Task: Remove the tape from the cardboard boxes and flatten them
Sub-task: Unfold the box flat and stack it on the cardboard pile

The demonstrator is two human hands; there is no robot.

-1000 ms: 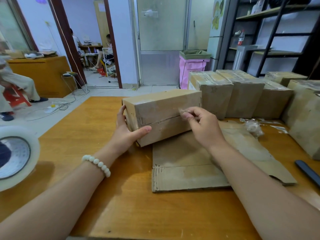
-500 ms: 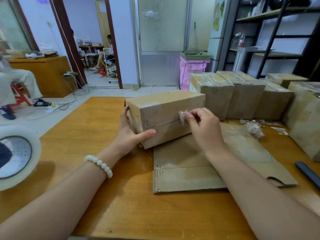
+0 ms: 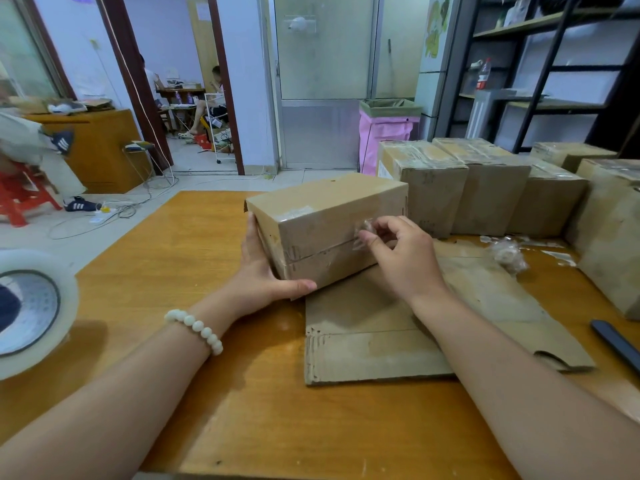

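The fingers [image 3: 367, 238] of our right hand [image 3: 405, 259] pinched a lifted end of clear tape [image 3: 364, 226] at the seam of the box [image 3: 329, 213]. The box stood on the table [image 3: 166, 271], and our left hand [image 3: 263, 273] gripped its near end. One flattened carton [image 3: 374, 344] lay beneath, and a row of taped boxes [image 3: 485, 188] waited behind, so we judged that most of the work remained.
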